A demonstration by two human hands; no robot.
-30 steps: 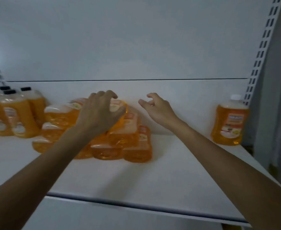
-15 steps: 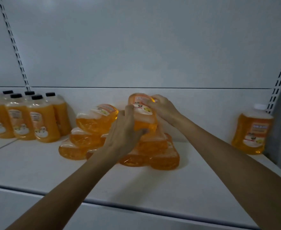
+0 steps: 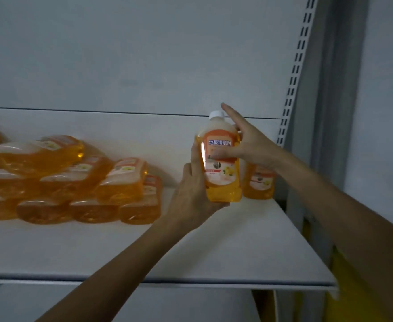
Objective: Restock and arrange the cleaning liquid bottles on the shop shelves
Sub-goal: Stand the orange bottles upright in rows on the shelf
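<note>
Upright over the right end of the shelf (image 3: pixel 144 252), the orange bottle (image 3: pixel 222 168) is being gripped low down by the left hand (image 3: pixel 190 196), while the right hand (image 3: pixel 251 145) is pinching its upper part, thumb across the label and forefinger pointing up past the white cap (image 3: pixel 216 114). Just behind it another bottle (image 3: pixel 259 182) is standing in the back corner by the slotted upright (image 3: pixel 293 73). Bare shelf is lying open between the held bottle and the heap of toppled bottles (image 3: pixel 74 180), and forward to the front edge.
</note>
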